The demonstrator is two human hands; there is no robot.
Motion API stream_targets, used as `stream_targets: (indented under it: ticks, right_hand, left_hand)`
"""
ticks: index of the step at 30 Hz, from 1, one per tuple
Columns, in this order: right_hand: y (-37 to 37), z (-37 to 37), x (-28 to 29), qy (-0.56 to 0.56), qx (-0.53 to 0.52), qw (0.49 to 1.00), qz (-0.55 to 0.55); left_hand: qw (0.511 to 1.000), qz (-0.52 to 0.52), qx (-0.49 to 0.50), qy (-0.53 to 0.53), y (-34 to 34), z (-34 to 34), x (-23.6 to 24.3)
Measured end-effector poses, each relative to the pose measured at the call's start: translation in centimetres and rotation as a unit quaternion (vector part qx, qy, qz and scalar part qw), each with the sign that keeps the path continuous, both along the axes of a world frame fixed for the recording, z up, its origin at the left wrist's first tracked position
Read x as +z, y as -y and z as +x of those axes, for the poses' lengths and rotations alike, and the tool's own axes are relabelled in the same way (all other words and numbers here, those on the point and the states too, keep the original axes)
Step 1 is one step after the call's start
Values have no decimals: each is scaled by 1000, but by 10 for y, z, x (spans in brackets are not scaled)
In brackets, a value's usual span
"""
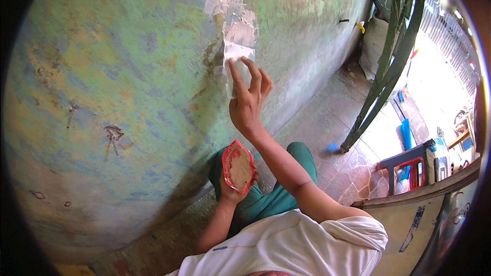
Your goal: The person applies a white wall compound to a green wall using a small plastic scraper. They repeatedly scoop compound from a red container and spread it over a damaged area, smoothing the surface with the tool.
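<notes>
R hand (249,99) is raised to the wall (128,71), fingers (254,74) extended and pinching a small pale scraper or card (236,51) flat against the surface; exact grip partly hidden behind the blade. Tool sits at lower edge of a whitish filler patch (232,18) running from top of view down to the hand. L hand (232,186) is held low near the person's lap, fingers curled under and around a red shallow container (239,166) carrying grey-tan paste; container is tilted, open face toward camera, approx. half smeared. Wall is mottled green/blue/orange, w/ flaked paint. Judged progress: upper part of the damaged strip looks filled and pale; brownish bare streaks beside and below the tool (212,59) look unfilled, as do a dark chip (113,133) lower L and small pits near it. So prob. early-to-mid stage; more of the wall is unpatched than patched. Paste supply not exhausted. Person crouches, green trousers (276,197), white shirt (286,243). Tiled floor (327,117) to R, red-and-blue stool (409,166) well apart from work area.
</notes>
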State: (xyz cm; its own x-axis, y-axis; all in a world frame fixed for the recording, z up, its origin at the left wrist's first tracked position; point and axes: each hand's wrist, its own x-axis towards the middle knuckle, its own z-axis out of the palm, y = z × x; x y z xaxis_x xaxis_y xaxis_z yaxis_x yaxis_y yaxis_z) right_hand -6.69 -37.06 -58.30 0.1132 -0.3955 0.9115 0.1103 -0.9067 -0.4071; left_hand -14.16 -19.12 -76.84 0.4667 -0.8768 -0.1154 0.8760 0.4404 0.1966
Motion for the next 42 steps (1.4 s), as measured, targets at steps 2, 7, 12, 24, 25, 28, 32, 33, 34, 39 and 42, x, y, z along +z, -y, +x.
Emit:
stream_targets:
  ticks: [2, 7, 12, 24, 25, 28, 32, 33, 34, 39, 42]
  right_hand:
    - [0, 0, -4, -4, -5, 1000, 17]
    - [11, 6, 2, -8, -15, 999, 37]
    - [12, 6, 3, 23, -15, 999, -19]
    - [20, -3, 1, 27, -34, 999, -14]
    - [20, -3, 2, 47, -20, 999, 7]
    - [25, -2, 6, -56, -13, 995, 79]
    - [23, -16, 6, -37, 4, 999, -18]
    - [24, -24, 6, 27, 5, 999, -22]
    - [27, -31, 8, 63, -8, 998, -9]
    - [95, -56, 47, 21, 189, 976, 102]
    - [156, -44, 88, -129, 404, 888, 178]
  left_hand:
    - [1000, 22, 19, 0, 0, 0, -1]
    - [1000, -9, 6, 6, -1, 0, -5]
    - [1000, -17, -2, -23, -1, 1, -5]
    - [999, -36, -3, -13, -1, 2, -3]
    - [999, -44, -2, -11, -1, 2, -3]
    - [999, -30, 4, -34, -3, -1, -4]
    - [999, -19, -2, -29, -3, 0, -2]
    - [999, -26, -2, -22, -2, 1, -1]
    - [999, -32, -2, -15, -2, 1, -1]
    - [999, -49, 15, 17, -1, -1, -2]
    - [998, -63, -7, -17, -1, -1, -3]
